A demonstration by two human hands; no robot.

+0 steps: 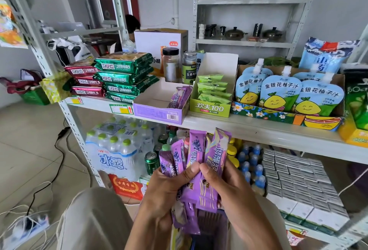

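Left of my left grip (169, 188) and slightly above it stands a shrink-wrapped pack of clear water bottles with green caps (111, 162), labelled 冰露. Higher on that side, stacked glossy green foil packets (123, 77) lie on the white metal shelf (258, 128).

My left grip curls round the lower half of a fan of slim purple foil sachets (196, 170), its thumb pressed on their fronts. My right grip (229, 188) pinches the same bundle from the other side, and the two thumbs nearly touch. The sachets spread upward out of both grips, and 酸奶 can be read on them.

Straight above the grips, an open purple cardboard tray (155, 113) marked "Yogurt" sits on the shelf. Up and to the right come a green cardboard box (210, 108) reading 欢夫100, then pale blue spouted pouches (278, 96) printed 金银花柚子汁. Right of my right grip lie rows of small white cartons (294, 180).
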